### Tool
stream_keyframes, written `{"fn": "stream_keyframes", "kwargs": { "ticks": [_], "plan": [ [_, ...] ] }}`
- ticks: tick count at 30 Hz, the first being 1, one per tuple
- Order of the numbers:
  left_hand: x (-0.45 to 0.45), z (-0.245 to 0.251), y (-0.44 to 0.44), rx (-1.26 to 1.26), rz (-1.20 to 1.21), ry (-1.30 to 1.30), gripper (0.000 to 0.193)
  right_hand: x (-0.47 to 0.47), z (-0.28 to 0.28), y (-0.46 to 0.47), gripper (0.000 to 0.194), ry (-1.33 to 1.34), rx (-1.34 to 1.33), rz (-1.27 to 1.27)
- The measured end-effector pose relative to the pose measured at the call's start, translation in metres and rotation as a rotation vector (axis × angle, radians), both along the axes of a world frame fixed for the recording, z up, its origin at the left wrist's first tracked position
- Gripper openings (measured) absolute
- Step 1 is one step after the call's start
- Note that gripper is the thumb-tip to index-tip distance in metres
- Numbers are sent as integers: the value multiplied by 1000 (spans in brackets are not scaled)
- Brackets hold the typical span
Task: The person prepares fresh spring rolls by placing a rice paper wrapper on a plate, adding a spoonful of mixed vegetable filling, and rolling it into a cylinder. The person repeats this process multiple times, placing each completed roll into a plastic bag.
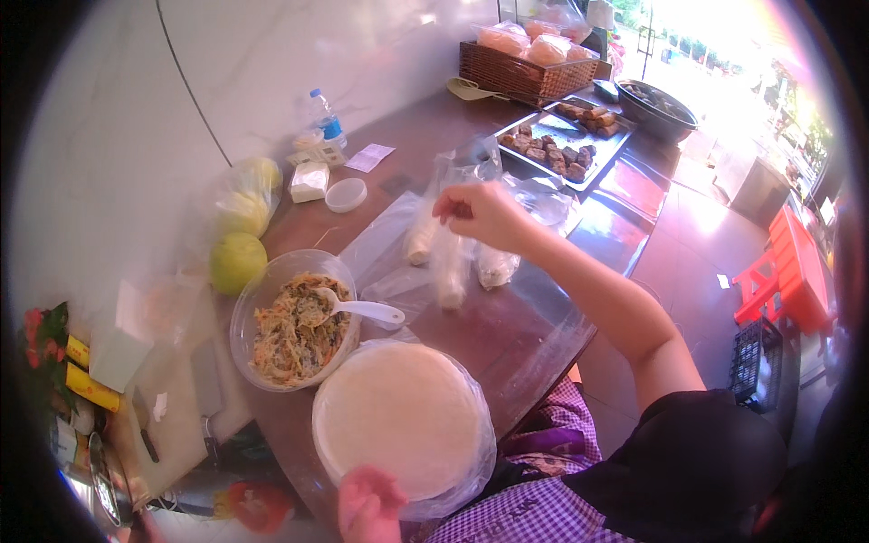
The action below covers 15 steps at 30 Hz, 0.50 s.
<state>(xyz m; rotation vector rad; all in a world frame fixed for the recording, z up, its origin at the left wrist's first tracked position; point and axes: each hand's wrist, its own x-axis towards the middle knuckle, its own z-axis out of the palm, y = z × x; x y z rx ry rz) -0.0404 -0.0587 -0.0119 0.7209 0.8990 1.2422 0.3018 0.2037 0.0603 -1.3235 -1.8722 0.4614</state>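
My right hand (478, 214), fingers bent together, is over several pale rolls in clear plastic bags. One blurred bagged roll (450, 275) lies just below it; whether my fingers grip its bag cannot be told. My left hand (370, 502), loosely curled and holding nothing visible, is at the near edge of a stack of thin round pale wrappers (397, 421) on plastic film. Left of the stack, a clear plastic bowl (239, 332) holds shredded filling (292, 346) with a white plastic spoon (370, 311) resting in it. Another bagged roll (497, 266) lies right of the blurred one.
A metal tray (553, 132) of browned food pieces, a wicker basket (523, 75) and a large bowl (655, 112) stand farther back. By the wall are yellow-green fruits (237, 263) and a water bottle (327, 122). A knife (146, 427) lies on a cutting board (176, 434) at left.
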Motion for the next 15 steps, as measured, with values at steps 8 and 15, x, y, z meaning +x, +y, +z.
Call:
{"fn": "stream_keyframes", "kwargs": {
  "ticks": [8,15],
  "plan": [
    [-14,-12,-14,44,28,-60,33,20,-3,61,20,-80,256,114],
    [-12,4,-20,116,137,124,28,22,-11,-26,36,-244,468,-29]
  ]
}}
